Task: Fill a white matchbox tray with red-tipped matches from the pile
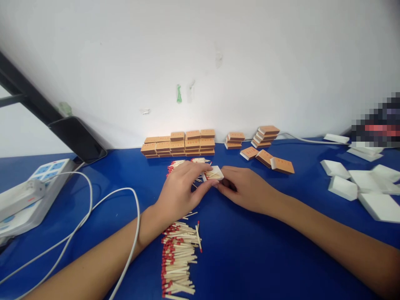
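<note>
Between my two hands is a small white matchbox tray (218,171) with several matchsticks (212,175) lying in it. My left hand (187,183) reaches over its left side, thumb at the near edge and fingers at the far one, closed on it. At the tray's right end, the fingers of my right hand (242,185) are curled against it; their tips are partly hidden. Below my left wrist runs a long row of red-headed matches (179,258), heads to the left. More matches show behind my left hand.
Orange matchboxes (178,146) are stacked along the wall, with smaller stacks (265,135) and loose boxes (282,165) to the right. White trays (364,181) lie at far right. At left are a power strip (46,204), a white cable (137,208) and a phone (79,139).
</note>
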